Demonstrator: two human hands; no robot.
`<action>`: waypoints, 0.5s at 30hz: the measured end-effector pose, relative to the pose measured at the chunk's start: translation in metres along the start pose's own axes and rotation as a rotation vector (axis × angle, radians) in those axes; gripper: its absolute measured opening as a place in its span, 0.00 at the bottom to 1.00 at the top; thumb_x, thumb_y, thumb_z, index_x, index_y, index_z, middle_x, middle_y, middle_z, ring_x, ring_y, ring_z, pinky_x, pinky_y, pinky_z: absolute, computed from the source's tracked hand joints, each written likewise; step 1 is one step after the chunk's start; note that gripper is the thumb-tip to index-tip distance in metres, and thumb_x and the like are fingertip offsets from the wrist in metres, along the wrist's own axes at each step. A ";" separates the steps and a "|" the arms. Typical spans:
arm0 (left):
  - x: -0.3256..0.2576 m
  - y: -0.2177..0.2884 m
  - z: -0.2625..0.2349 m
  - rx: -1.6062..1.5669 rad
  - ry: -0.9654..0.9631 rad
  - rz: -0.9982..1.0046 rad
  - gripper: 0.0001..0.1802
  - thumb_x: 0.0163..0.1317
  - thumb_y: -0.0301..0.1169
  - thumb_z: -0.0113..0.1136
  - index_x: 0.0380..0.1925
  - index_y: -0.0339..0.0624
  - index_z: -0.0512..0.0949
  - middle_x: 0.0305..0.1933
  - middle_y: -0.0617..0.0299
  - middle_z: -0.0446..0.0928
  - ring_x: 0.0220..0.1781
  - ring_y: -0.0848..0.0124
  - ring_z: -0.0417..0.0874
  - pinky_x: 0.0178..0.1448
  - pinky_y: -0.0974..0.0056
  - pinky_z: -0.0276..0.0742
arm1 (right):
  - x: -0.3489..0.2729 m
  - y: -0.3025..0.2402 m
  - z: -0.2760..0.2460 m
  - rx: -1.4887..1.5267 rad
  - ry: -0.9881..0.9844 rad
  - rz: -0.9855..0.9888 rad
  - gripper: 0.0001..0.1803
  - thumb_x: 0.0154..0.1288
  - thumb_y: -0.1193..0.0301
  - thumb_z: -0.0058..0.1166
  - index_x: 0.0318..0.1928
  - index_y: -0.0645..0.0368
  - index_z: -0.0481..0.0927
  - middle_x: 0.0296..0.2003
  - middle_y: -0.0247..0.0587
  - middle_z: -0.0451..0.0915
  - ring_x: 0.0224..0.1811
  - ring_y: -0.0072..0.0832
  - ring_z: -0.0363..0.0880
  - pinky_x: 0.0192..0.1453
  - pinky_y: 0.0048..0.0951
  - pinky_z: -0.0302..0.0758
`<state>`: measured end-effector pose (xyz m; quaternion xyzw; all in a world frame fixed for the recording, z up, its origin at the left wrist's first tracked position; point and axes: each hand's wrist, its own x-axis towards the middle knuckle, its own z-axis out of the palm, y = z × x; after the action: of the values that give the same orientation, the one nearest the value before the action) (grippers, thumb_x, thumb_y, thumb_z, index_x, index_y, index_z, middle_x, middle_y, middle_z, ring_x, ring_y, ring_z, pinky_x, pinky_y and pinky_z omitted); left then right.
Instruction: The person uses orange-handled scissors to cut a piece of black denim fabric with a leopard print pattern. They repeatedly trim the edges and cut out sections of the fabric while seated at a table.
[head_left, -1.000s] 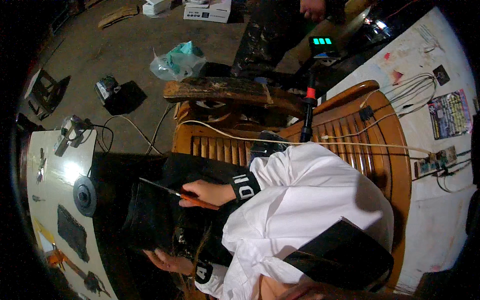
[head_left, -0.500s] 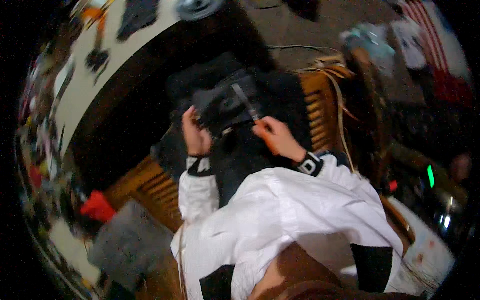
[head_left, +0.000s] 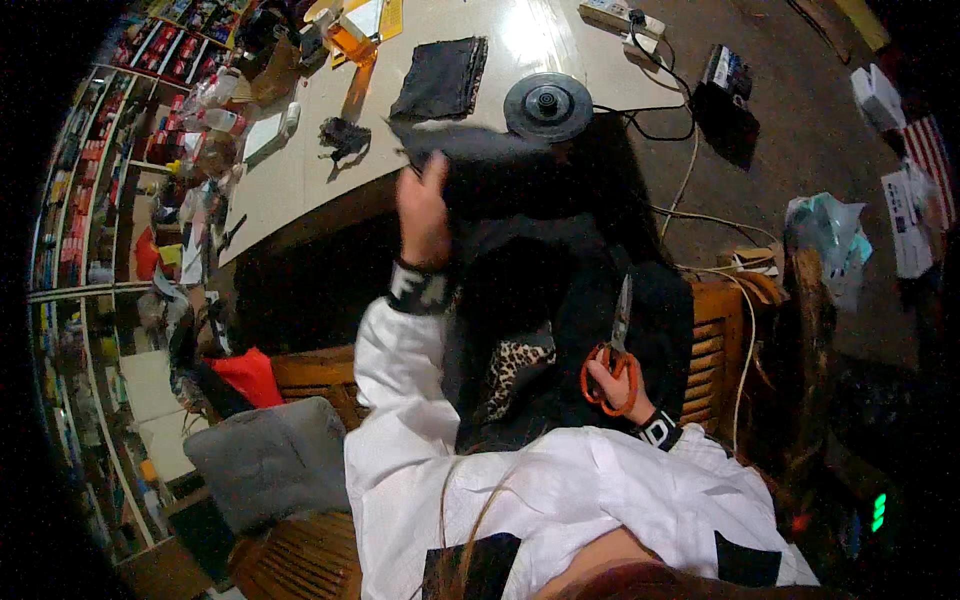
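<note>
Shelving (head_left: 100,291), pale-framed, packed with small goods, at left. Table (head_left: 290,190), cream-topped, bearing one bright white light reflection (head_left: 535,35). Seating (head_left: 710,345), slatted brown wood. Floor (head_left: 740,195), dull grey-brown, upper right. Lighting, uneven.

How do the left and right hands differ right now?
The right hand grips the scissors; the left hand has dark cloth at its fingers, though I can't tell whether it grips it.
The left hand is farther out, near the table; the right hand is close to the white shirt.
Both are bare, below black cuffs with white lettering.
</note>
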<state>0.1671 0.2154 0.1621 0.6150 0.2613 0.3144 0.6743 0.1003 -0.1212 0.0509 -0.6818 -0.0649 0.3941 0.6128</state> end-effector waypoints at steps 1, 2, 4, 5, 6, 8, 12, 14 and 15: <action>0.027 0.014 0.010 0.025 0.078 0.029 0.17 0.64 0.36 0.54 0.46 0.34 0.73 0.46 0.58 0.77 0.38 0.68 0.76 0.46 0.62 0.71 | -0.003 -0.011 -0.014 -0.014 -0.012 0.027 0.13 0.61 0.66 0.55 0.25 0.62 0.74 0.18 0.31 0.73 0.20 0.19 0.70 0.26 0.23 0.66; 0.055 0.020 0.010 0.150 0.056 0.334 0.18 0.65 0.37 0.53 0.45 0.31 0.73 0.44 0.57 0.77 0.40 0.68 0.77 0.47 0.62 0.73 | 0.000 -0.011 -0.019 -0.063 -0.027 -0.005 0.14 0.62 0.65 0.54 0.25 0.61 0.74 0.17 0.31 0.72 0.20 0.19 0.72 0.25 0.23 0.67; 0.106 0.038 -0.015 0.388 -0.008 0.666 0.18 0.66 0.38 0.52 0.44 0.30 0.74 0.42 0.55 0.78 0.41 0.65 0.79 0.48 0.62 0.75 | -0.004 -0.033 -0.016 0.020 -0.088 0.044 0.13 0.62 0.65 0.54 0.25 0.61 0.73 0.17 0.31 0.73 0.20 0.19 0.72 0.24 0.23 0.68; 0.123 0.040 -0.013 0.298 0.006 0.617 0.18 0.66 0.37 0.52 0.44 0.30 0.74 0.43 0.55 0.78 0.42 0.64 0.79 0.48 0.61 0.75 | -0.003 -0.040 -0.016 0.060 -0.112 0.069 0.13 0.62 0.66 0.54 0.25 0.61 0.73 0.17 0.31 0.73 0.19 0.19 0.73 0.24 0.22 0.68; 0.141 0.049 0.001 0.190 0.010 0.569 0.18 0.66 0.37 0.52 0.44 0.30 0.74 0.43 0.54 0.79 0.42 0.63 0.80 0.47 0.61 0.76 | 0.004 -0.032 -0.019 0.068 -0.092 0.061 0.13 0.62 0.66 0.54 0.25 0.61 0.73 0.17 0.31 0.73 0.19 0.19 0.73 0.23 0.22 0.68; 0.163 0.047 0.041 -0.383 0.145 0.284 0.17 0.65 0.36 0.52 0.43 0.30 0.74 0.44 0.54 0.79 0.42 0.62 0.80 0.45 0.60 0.77 | 0.012 -0.014 -0.022 0.087 -0.054 0.053 0.12 0.63 0.67 0.54 0.25 0.60 0.72 0.17 0.31 0.73 0.18 0.18 0.73 0.21 0.22 0.68; 0.219 -0.061 0.017 -0.424 0.432 -0.059 0.17 0.60 0.34 0.57 0.42 0.29 0.75 0.44 0.54 0.78 0.40 0.60 0.80 0.40 0.59 0.79 | 0.011 -0.001 -0.015 0.033 -0.024 0.039 0.12 0.63 0.68 0.54 0.25 0.59 0.71 0.18 0.31 0.73 0.17 0.18 0.73 0.19 0.23 0.68; 0.217 -0.128 0.003 -0.288 0.609 -0.261 0.18 0.57 0.33 0.58 0.42 0.28 0.74 0.44 0.53 0.77 0.39 0.59 0.81 0.38 0.58 0.78 | 0.008 -0.017 -0.016 0.064 -0.084 0.096 0.11 0.63 0.68 0.54 0.26 0.59 0.72 0.18 0.31 0.73 0.18 0.17 0.73 0.19 0.23 0.69; 0.194 -0.120 0.019 -0.253 0.573 -0.225 0.17 0.56 0.32 0.58 0.41 0.30 0.75 0.43 0.53 0.77 0.40 0.58 0.81 0.35 0.58 0.77 | 0.008 -0.014 -0.018 0.077 -0.074 0.111 0.11 0.63 0.69 0.54 0.26 0.59 0.72 0.18 0.31 0.73 0.18 0.18 0.73 0.19 0.23 0.69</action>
<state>0.3224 0.3416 0.0513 0.3803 0.4655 0.4279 0.6749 0.1229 -0.1276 0.0584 -0.6453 -0.0344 0.4546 0.6129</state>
